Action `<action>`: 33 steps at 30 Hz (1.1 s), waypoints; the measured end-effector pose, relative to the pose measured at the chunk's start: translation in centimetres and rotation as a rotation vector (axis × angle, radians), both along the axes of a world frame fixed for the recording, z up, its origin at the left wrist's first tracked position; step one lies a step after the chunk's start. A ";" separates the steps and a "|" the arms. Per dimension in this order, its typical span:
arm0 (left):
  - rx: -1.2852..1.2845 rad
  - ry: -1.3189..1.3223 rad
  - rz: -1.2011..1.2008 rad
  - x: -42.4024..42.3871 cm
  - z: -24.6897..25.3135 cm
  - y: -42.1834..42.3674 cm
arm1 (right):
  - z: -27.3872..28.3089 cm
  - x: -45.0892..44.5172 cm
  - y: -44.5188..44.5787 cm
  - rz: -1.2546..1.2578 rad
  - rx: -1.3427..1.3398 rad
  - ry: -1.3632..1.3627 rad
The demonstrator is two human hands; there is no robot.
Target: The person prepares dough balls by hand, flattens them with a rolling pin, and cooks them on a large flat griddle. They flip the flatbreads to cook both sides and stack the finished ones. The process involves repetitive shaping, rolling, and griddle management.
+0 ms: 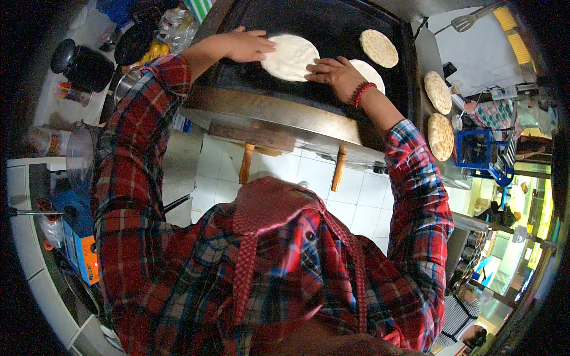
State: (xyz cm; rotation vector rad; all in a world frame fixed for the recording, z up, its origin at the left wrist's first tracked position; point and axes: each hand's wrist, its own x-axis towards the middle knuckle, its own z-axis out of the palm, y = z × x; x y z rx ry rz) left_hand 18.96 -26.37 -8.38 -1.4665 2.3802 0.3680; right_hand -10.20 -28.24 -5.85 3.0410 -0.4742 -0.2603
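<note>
A round of white raw dough (289, 58) is over the black griddle (249, 20), held by its edges between my two hands. My left hand (249, 46) has its fingertips on the dough's left edge. On the opposite edge are the fingers of my right hand (336, 78), with a red bead bracelet at that wrist. Both thumbs are largely hidden. Behind my right hand lies a second pale dough round (368, 73), partly covered. A lightly browned flatbread (379, 48) rests farther back on the right. Whether the held dough touches the griddle is unclear.
Two browned flatbreads (438, 92) (441, 136) lie on the ledge right of the griddle. Wooden handles (246, 163) (339, 168) jut from its front. A slotted turner (464, 22) is at upper right, a blue rack (475, 149) below. Another person (458, 316) is at lower right.
</note>
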 end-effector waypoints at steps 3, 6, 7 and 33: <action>-0.011 0.514 -0.037 0.8 0.8 -1.1 | -0.4 0.3 -1.6 -0.006 0.094 -0.128; -0.496 0.736 0.163 2.3 2.1 -1.5 | -0.6 3.9 -3.9 -0.251 0.294 -0.403; -0.560 0.789 0.232 1.6 3.9 -0.8 | -1.5 5.2 -4.8 -0.315 0.253 -0.479; -0.501 0.192 0.129 -9.7 -2.2 -10.6 | 7.5 -8.2 1.6 -0.471 0.401 -0.447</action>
